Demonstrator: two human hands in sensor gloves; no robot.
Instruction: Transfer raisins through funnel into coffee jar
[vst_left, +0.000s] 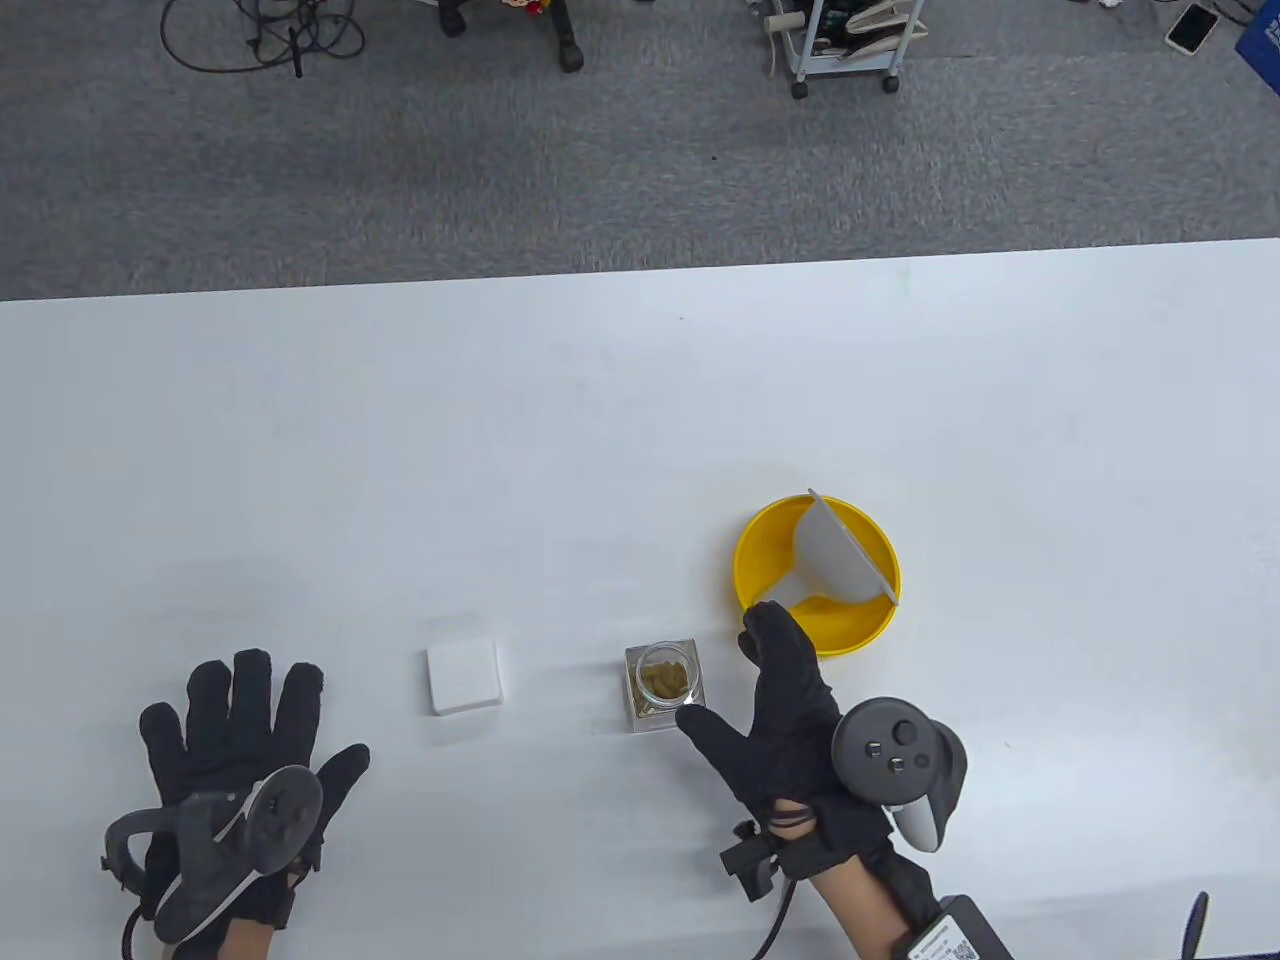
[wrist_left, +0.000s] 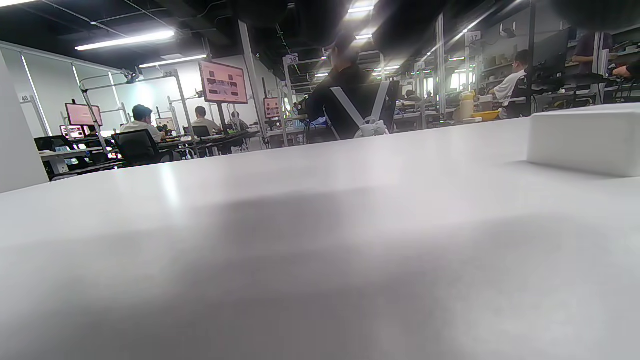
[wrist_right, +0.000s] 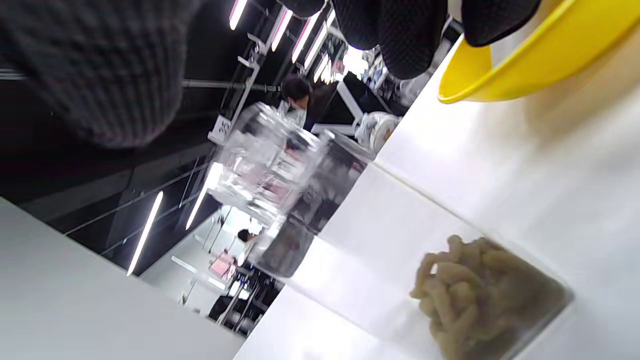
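Note:
A small clear square jar (vst_left: 664, 686) stands open on the white table with greenish raisins (vst_left: 665, 680) inside; in the right wrist view the jar (wrist_right: 350, 225) and raisins (wrist_right: 475, 295) are close up. A grey funnel (vst_left: 835, 555) lies on its side in a yellow bowl (vst_left: 850, 628). A white square lid (vst_left: 463, 677) lies left of the jar. My right hand (vst_left: 775, 700) is open beside the jar, thumb near its right corner, fingertips (vst_left: 765, 625) at the bowl's near rim. My left hand (vst_left: 235, 735) lies flat and open on the table at the left.
The table's far edge (vst_left: 640, 280) borders grey carpet with a cart and cables. In the left wrist view the lid (wrist_left: 585, 142) shows at the right over bare table.

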